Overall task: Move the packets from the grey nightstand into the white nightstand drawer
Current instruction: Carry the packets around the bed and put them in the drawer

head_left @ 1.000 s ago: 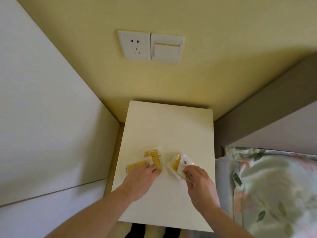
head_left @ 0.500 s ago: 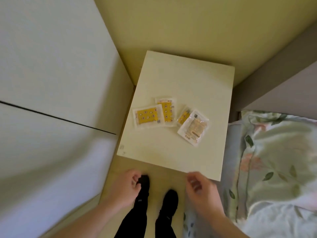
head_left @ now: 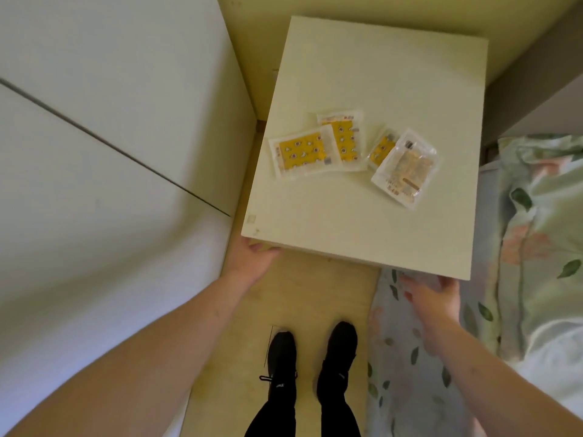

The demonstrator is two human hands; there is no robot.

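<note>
Left hand point(head_left: 252, 258) reaches under the near-left edge of the white nightstand point(head_left: 362, 222), fingers hidden, grip indeterminable; four packets point(head_left: 353, 149) lie on its top, overlapping in pairs; right hand point(head_left: 433, 299), fingers relaxed and empty, below the near-right corner

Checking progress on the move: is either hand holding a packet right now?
No, all the packets lie on the nightstand top, while both hands reach below its front edge.
</note>
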